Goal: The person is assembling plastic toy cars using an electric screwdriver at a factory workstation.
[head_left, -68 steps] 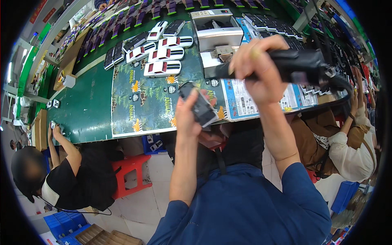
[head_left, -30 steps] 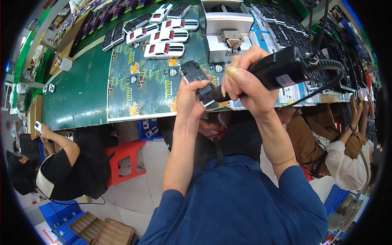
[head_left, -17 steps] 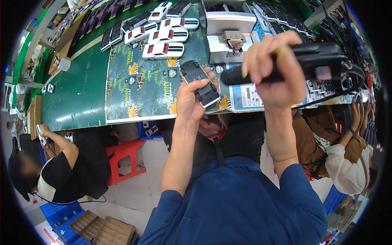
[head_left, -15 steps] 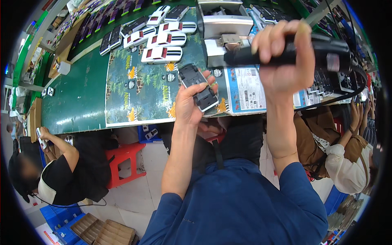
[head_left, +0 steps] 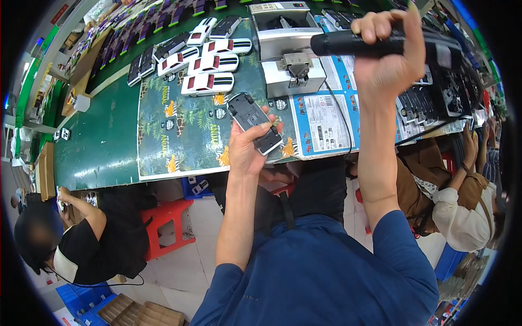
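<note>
My left hand [head_left: 244, 155] is closed round a toy car [head_left: 251, 115] turned upside down, its black underside and wheels facing up and my thumb across it. Raised at the right, my right hand [head_left: 387, 68] grips a black electric screwdriver [head_left: 345, 44]. The screwdriver lies nearly level, its narrow end pointing left above a silver metal machine [head_left: 293, 76] with an open tray at the back. Several white toy cars with red windows and black stripes [head_left: 208, 84] stand grouped beyond my left hand. A few more black-bottomed cars [head_left: 172, 46] lie overturned beside them.
A patterned mat [head_left: 185, 127] covers part of the green worktable [head_left: 98, 146]. Right of the machine lies a printed blue-and-white sheet [head_left: 323, 127] with a cable over it. Black car bases [head_left: 416, 103] lie farther right. People sit on both sides, near a red stool [head_left: 168, 228].
My right hand has lifted the screwdriver up and away, so the front of the silver machine now shows. The overturned car in my left hand sits slightly farther left and lower in the picture.
</note>
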`<control>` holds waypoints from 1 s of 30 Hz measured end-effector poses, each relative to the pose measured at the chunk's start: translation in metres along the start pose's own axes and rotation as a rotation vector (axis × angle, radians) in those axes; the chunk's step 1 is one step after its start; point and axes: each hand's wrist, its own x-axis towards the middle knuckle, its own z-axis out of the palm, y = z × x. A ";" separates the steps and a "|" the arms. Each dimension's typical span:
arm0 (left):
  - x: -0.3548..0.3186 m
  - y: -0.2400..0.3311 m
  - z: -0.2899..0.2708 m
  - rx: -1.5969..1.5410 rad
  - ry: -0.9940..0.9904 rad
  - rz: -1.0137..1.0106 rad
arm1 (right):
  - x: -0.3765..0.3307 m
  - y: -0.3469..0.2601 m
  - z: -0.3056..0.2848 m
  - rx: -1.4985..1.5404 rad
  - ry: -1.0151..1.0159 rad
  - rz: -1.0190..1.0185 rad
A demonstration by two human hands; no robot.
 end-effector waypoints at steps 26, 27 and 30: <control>0.000 -0.003 0.007 0.057 -0.005 0.048 | -0.031 0.016 0.021 -0.286 0.010 0.143; 0.000 -0.003 0.007 0.058 -0.008 0.046 | -0.030 0.018 0.023 -0.288 0.012 0.140; 0.000 -0.004 0.006 0.051 -0.021 0.056 | -0.028 0.028 0.016 -0.441 -0.030 0.053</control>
